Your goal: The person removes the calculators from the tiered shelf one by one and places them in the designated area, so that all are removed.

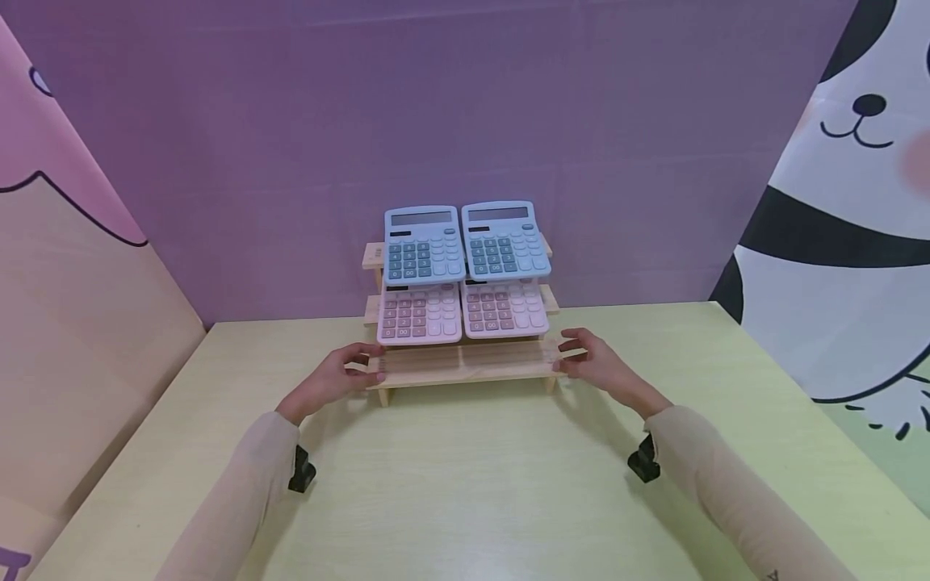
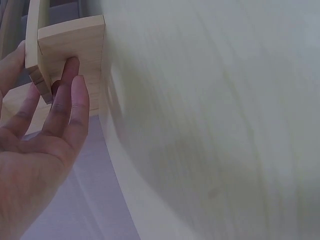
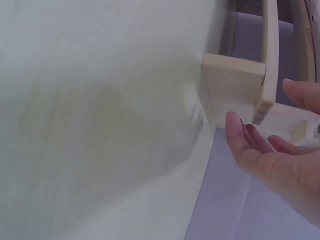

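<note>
A three-tier wooden display rack (image 1: 465,365) stands on the table in the head view. Two blue calculators (image 1: 425,246) lean side by side on its top tier. Below them, two pink calculators (image 1: 504,311) lean on the middle tier; their upper parts are hidden. The bottom board carries nothing. My left hand (image 1: 343,371) grips the board's left end, thumb against the board and fingers reaching under it beside the leg (image 2: 85,42). At the right end my right hand (image 1: 592,365) is held around the board's corner, fingers loosely bent, a gap showing between thumb and board (image 3: 269,60).
The pale wooden table (image 1: 465,484) spreads in front of the rack and to both sides. Behind it hangs a purple backdrop (image 1: 465,105). Cartoon-printed panels, one with a panda (image 1: 857,218), flank the table. A dark wrist device (image 1: 301,470) shows below each sleeve's cuff.
</note>
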`<state>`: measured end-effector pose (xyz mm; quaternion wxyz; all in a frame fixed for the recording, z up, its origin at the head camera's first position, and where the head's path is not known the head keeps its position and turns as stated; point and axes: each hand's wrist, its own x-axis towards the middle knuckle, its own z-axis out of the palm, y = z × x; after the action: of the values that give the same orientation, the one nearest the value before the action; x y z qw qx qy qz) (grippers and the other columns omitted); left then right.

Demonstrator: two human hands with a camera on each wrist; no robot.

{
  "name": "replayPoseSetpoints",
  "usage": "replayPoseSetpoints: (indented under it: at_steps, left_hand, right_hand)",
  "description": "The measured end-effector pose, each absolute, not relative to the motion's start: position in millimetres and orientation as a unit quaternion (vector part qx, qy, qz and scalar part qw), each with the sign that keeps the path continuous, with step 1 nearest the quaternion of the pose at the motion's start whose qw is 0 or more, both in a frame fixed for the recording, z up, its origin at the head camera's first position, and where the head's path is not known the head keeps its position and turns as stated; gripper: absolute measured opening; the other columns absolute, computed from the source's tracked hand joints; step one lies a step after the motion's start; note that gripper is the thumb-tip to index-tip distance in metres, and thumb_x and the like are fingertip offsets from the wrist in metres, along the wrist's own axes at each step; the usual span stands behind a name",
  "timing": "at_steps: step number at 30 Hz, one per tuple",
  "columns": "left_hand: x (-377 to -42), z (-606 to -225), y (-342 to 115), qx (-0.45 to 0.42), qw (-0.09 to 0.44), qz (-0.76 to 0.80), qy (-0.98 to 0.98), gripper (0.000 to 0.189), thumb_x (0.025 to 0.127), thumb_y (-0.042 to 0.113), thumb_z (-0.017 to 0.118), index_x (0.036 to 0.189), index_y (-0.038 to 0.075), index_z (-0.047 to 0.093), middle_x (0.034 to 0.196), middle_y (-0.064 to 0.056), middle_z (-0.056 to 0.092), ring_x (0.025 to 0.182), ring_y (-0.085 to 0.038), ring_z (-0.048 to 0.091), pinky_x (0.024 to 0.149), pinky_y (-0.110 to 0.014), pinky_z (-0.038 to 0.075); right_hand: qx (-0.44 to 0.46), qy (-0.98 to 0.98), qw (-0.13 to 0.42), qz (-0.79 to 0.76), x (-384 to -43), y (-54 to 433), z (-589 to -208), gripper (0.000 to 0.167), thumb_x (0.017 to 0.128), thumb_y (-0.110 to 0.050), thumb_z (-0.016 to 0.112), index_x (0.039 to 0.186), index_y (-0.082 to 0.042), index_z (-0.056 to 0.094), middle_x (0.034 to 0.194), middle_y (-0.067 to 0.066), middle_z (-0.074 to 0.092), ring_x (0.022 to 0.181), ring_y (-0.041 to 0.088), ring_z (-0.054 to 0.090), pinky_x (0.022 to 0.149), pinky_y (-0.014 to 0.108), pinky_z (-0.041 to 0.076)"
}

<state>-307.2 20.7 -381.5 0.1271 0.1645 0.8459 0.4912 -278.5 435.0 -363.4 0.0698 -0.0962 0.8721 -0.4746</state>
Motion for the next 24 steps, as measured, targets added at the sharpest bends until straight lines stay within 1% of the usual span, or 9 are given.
replayPoseSetpoints:
  at_steps: [6, 11, 14, 18, 20, 22, 24]
  left_hand:
    - [-308.2, -381.5, 21.2, 0.161, 0.128, 0.487, 0.849, 0.053, 0.084, 0.023, 0.066, 0.131, 0.008, 0.045, 0.130, -0.013, 0.045, 0.107, -0.029, 0.053, 0.085, -0.033, 0.051]
    - [-307.2, -380.5, 21.8, 0.162, 0.127, 0.486, 0.849, 0.052, 0.085, 0.023, 0.065, 0.131, 0.008, 0.046, 0.129, -0.014, 0.045, 0.107, -0.030, 0.053, 0.085, -0.034, 0.051]
    - [-306.2, -379.9, 21.3, 0.166, 0.125, 0.483, 0.851, 0.052, 0.085, 0.023, 0.065, 0.131, 0.007, 0.045, 0.130, -0.015, 0.045, 0.107, -0.030, 0.053, 0.085, -0.033, 0.051]
    - [-305.1, -379.0, 21.8, 0.162, 0.125, 0.480, 0.853, 0.052, 0.085, 0.023, 0.065, 0.131, 0.008, 0.045, 0.130, -0.014, 0.045, 0.108, -0.031, 0.052, 0.086, -0.034, 0.051]
    - [-304.9, -378.9, 22.2, 0.160, 0.126, 0.481, 0.853, 0.052, 0.086, 0.022, 0.065, 0.131, 0.008, 0.045, 0.131, -0.014, 0.044, 0.109, -0.031, 0.052, 0.087, -0.035, 0.050]
    - [-305.1, -379.1, 22.6, 0.159, 0.127, 0.483, 0.851, 0.052, 0.085, 0.022, 0.065, 0.132, 0.009, 0.045, 0.131, -0.014, 0.044, 0.110, -0.031, 0.052, 0.087, -0.035, 0.050]
    - [-305.4, -379.5, 22.4, 0.159, 0.128, 0.485, 0.850, 0.052, 0.085, 0.022, 0.065, 0.132, 0.009, 0.045, 0.131, -0.013, 0.044, 0.110, -0.031, 0.051, 0.087, -0.035, 0.050]
  right_hand:
    - [-0.097, 0.868, 0.045, -0.485, -280.6, 441.6, -354.4, 0.059, 0.089, -0.011, 0.055, 0.137, 0.006, 0.024, 0.132, 0.030, 0.037, 0.117, 0.044, 0.045, 0.092, 0.045, 0.047]
    - [-0.088, 0.867, 0.024, -0.489, -284.4, 444.6, -344.9, 0.058, 0.090, -0.012, 0.055, 0.137, 0.004, 0.026, 0.132, 0.028, 0.039, 0.114, 0.041, 0.047, 0.093, 0.045, 0.047]
    - [-0.082, 0.867, 0.012, -0.492, -288.4, 445.5, -338.3, 0.058, 0.090, -0.012, 0.055, 0.137, 0.006, 0.026, 0.131, 0.027, 0.040, 0.113, 0.039, 0.049, 0.091, 0.040, 0.049]
    - [-0.072, 0.861, 0.001, -0.503, -293.2, 446.3, -328.3, 0.056, 0.091, -0.011, 0.054, 0.137, 0.006, 0.027, 0.130, 0.026, 0.041, 0.112, 0.038, 0.049, 0.087, 0.029, 0.050]
    - [-0.069, 0.854, -0.004, -0.516, -294.9, 446.1, -323.5, 0.054, 0.091, -0.009, 0.053, 0.137, 0.006, 0.028, 0.131, 0.026, 0.040, 0.109, 0.033, 0.051, 0.084, 0.022, 0.050]
    - [-0.068, 0.842, -0.009, -0.535, -297.4, 445.5, -319.7, 0.053, 0.092, -0.008, 0.051, 0.137, 0.006, 0.027, 0.131, 0.027, 0.039, 0.104, 0.022, 0.053, 0.082, 0.018, 0.050]
    - [-0.072, 0.828, -0.020, -0.556, -300.2, 444.2, -316.5, 0.051, 0.092, -0.006, 0.049, 0.136, 0.007, 0.027, 0.130, 0.027, 0.039, 0.096, 0.011, 0.055, 0.081, 0.017, 0.051]
